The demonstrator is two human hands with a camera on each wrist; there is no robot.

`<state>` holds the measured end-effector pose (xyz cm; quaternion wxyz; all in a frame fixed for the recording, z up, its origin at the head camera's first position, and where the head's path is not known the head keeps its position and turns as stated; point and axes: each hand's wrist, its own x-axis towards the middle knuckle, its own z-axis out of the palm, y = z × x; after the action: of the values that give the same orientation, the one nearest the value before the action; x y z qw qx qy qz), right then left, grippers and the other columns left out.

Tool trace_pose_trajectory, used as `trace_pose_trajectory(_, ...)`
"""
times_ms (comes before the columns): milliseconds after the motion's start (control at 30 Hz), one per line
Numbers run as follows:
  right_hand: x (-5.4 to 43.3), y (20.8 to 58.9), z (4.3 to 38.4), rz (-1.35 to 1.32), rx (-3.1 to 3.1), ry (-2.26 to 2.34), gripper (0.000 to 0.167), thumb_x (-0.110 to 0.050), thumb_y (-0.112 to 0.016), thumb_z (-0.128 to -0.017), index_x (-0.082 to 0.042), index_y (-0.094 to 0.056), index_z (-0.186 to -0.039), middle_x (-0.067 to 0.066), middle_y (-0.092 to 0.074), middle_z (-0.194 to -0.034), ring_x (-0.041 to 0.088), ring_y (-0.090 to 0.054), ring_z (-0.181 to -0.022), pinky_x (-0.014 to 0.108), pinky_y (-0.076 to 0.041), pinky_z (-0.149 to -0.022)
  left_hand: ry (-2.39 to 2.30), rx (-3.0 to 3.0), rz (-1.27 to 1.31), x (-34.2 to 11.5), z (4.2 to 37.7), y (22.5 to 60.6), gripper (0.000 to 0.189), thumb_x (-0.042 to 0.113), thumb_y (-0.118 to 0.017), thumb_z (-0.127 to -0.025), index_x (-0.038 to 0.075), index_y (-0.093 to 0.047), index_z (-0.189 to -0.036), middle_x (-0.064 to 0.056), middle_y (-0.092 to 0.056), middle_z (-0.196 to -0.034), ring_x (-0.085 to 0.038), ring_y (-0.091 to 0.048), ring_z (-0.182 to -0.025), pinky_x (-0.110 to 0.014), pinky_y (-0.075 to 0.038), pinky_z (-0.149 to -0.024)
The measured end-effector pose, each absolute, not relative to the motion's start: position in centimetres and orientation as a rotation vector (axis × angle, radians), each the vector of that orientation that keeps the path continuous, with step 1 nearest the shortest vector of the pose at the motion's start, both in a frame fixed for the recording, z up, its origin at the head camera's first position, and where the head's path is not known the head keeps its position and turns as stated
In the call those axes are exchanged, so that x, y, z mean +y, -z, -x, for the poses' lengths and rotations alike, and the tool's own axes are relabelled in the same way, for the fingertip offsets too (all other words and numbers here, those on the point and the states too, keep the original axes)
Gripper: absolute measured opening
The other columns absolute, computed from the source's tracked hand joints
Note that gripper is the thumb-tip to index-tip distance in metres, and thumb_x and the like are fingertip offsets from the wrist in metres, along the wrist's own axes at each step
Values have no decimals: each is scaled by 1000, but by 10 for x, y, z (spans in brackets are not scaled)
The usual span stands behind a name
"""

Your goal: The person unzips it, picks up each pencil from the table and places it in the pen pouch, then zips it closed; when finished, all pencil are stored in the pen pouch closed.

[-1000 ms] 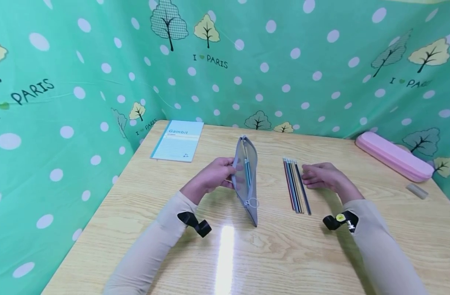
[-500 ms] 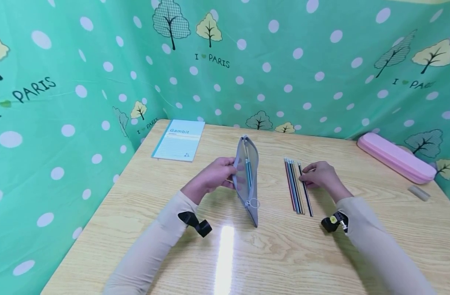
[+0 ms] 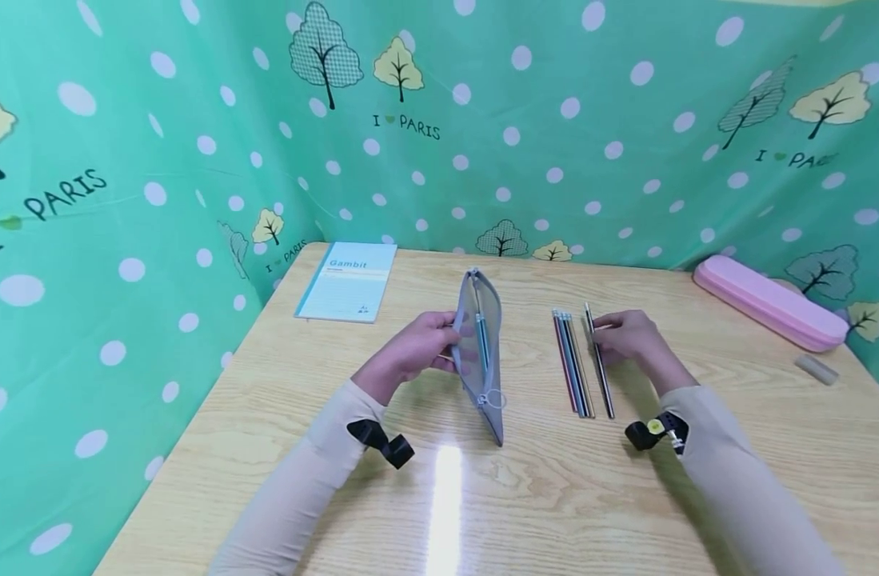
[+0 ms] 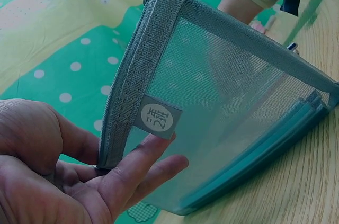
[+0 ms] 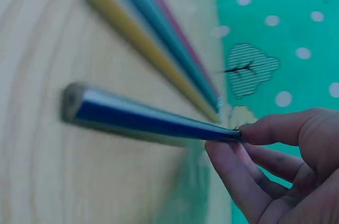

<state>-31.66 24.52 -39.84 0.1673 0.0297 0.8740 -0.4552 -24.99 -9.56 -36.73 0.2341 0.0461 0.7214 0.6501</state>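
Pencil (image 5: 153,119) between fingertips (image 5: 260,129) of right grip (image 3: 629,336)

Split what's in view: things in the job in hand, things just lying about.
In the job, apparently:
pouch, held by the left hand
pencils inside
blue pencil, pinched by the right hand
row of pencils

Just lying about:
notebook
pink case
grey bar

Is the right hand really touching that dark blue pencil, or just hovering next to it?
Touching. The right wrist view shows the right hand pinching the dark blue pencil near one end.
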Motion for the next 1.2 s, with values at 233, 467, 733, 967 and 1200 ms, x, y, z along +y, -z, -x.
trace_pose_trajectory(233, 243, 387, 311, -30, 2318, 1570, 57, -3, -60, -100, 18, -37, -148, -3, -72, -90, 3, -70, -77, 25, -64, -76, -1783, 1986, -121, -96, 250, 368, 48, 3, -41, -105, -7, -42, -152, -29, -58, -139, -40, -69, -113, -40, -64, -85)
trace_pose_trajectory(467, 237, 380, 303, 19, 2192, 1717, 59, -4, -58, -102, 17, -32, -151, -8, -72, -93, 5, -71, -86, 23, -63, -80, -1783, 1987, -118, -97, 250, 369, 49, 3, -40, -105, -5, -42, -153, -28, -58, -140, -40, -68, -115, -40, -64, -85)
trace_pose_trajectory(733, 232, 373, 300, 52, 2173, 1749, 59, -7, -56, -104, 16, -30, -153, -12, -72, -93, 5, -71, -89, 23, -63, -80, -1787, 1977, -136, -97, 250, 368, 48, 2, -40, -105, -8, -42, -152, -29, -56, -142, -41, -67, -117, -41, -64, -86)
trace_pose_trajectory(967, 227, 370, 299, 74, 2159, 1760, 59, -8, -54, -105, 16, -30, -153, -15, -71, -92, 5, -70, -90, 23, -63, -79, -1790, 1987, -134, -97, 250, 369, 49, 2, -39, -104, -7, -42, -152, -29, -57, -142, -41, -68, -115, -41, -64, -85)
trace_pose_trajectory(1200, 217, 363, 293, 73, 2149, 1813, 59, -6, -57, -104, 17, -31, -151, -10, -72, -95, 7, -70, -87, 23, -63, -80, -1786, 1986, -137, -96, 251, 369, 50, 1, -39, -104, -7, -41, -153, -30, -57, -141, -41, -69, -114, -41, -64, -85)
